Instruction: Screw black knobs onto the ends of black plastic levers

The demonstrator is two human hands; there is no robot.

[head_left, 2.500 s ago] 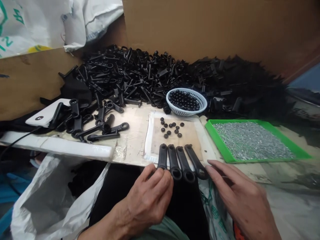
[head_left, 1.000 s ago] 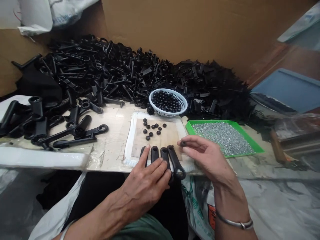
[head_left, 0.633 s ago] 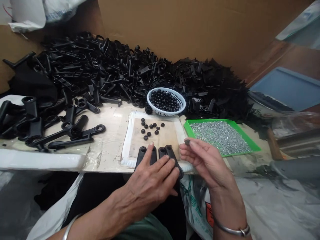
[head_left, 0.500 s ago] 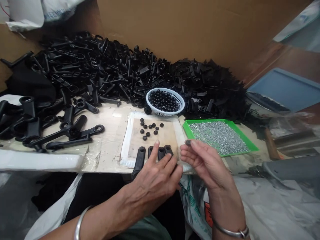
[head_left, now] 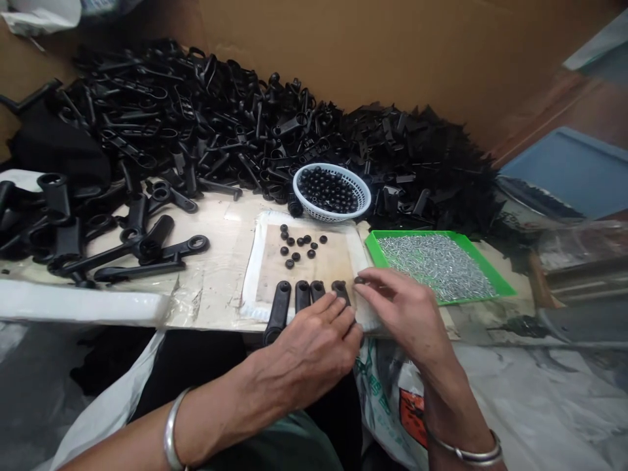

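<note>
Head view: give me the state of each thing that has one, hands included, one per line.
Left hand: palm down, fingers resting on the row of black handles.
Right hand: pinching a small black cap beside the row.
White basket: upright, filled with black caps.
Green tray: flat, covered with silver screws.
Loose caps: scattered on the work mat.

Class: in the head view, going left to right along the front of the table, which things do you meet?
Loose black handles → row of four handles under the left hand → right hand → green tray of pins.
</note>
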